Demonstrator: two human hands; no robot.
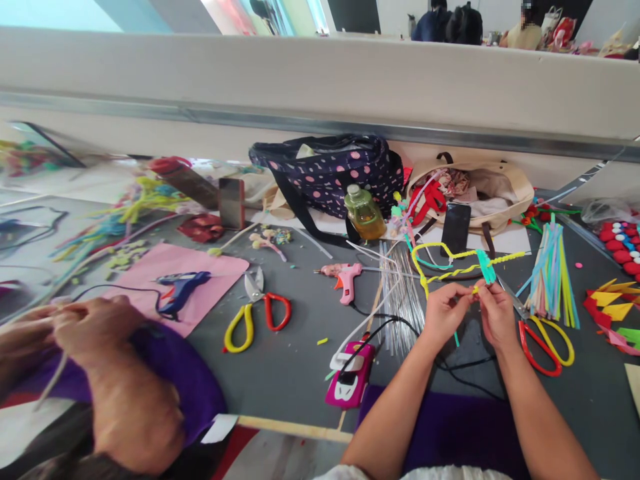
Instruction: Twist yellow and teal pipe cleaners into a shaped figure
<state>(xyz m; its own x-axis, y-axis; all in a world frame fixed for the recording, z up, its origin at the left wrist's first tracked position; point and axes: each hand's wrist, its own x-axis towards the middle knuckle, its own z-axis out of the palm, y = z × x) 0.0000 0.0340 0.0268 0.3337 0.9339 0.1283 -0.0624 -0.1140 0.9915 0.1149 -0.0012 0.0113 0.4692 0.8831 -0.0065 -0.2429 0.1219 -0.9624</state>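
My left hand (445, 312) and my right hand (498, 315) meet over the grey table, fingertips pinched on a small part of a yellow pipe cleaner (475, 289). A looped, twisted yellow pipe-cleaner shape (453, 272) extends above my fingers. Wound round it, just above my right fingertips, is a teal pipe-cleaner bundle (485, 266). Red-and-yellow-handled scissors (543, 343) lie right of my right hand. A sheaf of clear sticks (399, 300) lies left of my left hand, and the pink glue gun (345, 277) is farther left.
Pastel pipe cleaners (555, 277) lie at right. A magenta power strip (351, 375) and black cable (465, 387) are near my forearms. Behind stand a bottle (365, 215), a phone (455, 229) and a patterned bag (330, 177). A co-worker's hands (85, 327) are at left, near a blue glue gun (183, 290).
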